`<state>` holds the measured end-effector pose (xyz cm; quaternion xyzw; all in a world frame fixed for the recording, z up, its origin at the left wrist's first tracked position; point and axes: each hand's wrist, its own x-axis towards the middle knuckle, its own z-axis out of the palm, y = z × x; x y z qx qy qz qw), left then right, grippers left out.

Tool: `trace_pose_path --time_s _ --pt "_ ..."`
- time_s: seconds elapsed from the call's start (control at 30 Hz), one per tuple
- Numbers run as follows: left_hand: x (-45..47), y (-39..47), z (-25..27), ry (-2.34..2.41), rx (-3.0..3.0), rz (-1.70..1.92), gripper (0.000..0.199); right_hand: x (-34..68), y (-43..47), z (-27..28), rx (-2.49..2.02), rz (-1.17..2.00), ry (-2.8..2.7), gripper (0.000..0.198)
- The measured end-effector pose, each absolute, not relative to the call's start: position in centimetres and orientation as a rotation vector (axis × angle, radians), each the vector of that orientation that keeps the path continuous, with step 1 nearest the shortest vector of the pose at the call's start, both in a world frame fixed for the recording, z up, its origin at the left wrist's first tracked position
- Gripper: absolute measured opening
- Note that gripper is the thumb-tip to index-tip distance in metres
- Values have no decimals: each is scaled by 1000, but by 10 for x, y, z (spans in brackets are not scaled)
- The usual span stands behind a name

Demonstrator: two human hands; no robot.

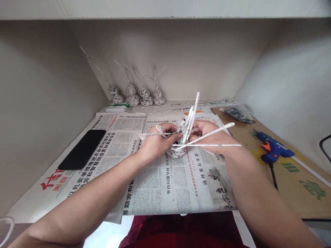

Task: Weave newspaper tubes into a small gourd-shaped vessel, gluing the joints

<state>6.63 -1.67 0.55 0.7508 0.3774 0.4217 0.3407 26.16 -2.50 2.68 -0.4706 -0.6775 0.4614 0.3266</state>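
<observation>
In the middle of the newspaper, a small woven paper basket sits between my hands, with several rolled paper tubes sticking up and out to the sides from it. My left hand is closed at the basket's left rim, thumb and fingers pinching a paper tube there. On the far right side, my right hand curls round behind the upright tubes and grips the weave. The tubes and the basket partly hide the right fingertips.
Several woven paper gourds stand at the back wall, beside loose paper tubes. A black phone lies on the newspaper at left. On cardboard at right are a blue glue gun and a plastic bag.
</observation>
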Motion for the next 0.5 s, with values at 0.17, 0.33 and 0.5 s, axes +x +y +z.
trace_pose_path --time_s 0.17,0.33,0.5 --pt "67 -18 8 1078 2071 1097 7 261 -28 33 -1246 1174 -1835 18" --pt "68 -19 11 1098 2155 1060 7 255 -28 35 -1266 1009 -1838 17" --pt "70 -21 10 1047 1982 1109 8 252 -27 29 -1279 920 -1785 5"
